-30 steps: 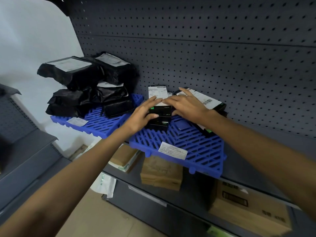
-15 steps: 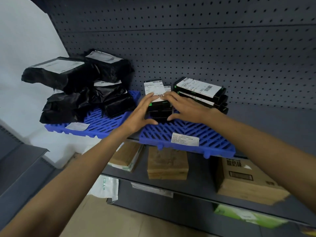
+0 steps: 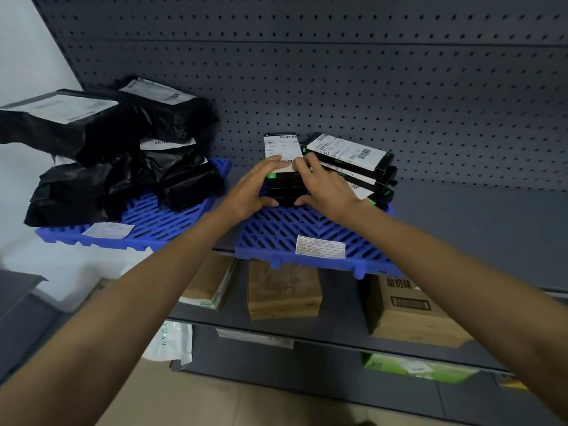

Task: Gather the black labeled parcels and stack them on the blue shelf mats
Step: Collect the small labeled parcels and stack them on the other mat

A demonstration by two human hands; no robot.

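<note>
Two blue slatted mats lie on the grey shelf, the left mat [image 3: 153, 222] and the right mat [image 3: 276, 235]. A small stack of black boxes [image 3: 284, 187] with a white label on top stands on the right mat. My left hand [image 3: 252, 189] grips its left side, thumb at the bottom front. My right hand [image 3: 325, 186] grips its right side, fingers on the top label. Behind it sits a stack of flat black labeled boxes [image 3: 347, 155]. Black plastic parcel bags [image 3: 123, 149] with white labels are piled on the left mat.
A grey pegboard wall [image 3: 368, 72] backs the shelf. The lower shelf holds brown paper packets [image 3: 284, 290], a cardboard carton [image 3: 408, 312] and a flat packet [image 3: 212, 281]. White [image 3: 172, 342] and green [image 3: 415, 368] bags lie lower down. Bare grey shelf [image 3: 476, 226] extends to the right.
Both hands have closed in on the small box stack, fingers now over its top label and thumbs at its base. The view has shifted slightly; the other parcels have not moved.
</note>
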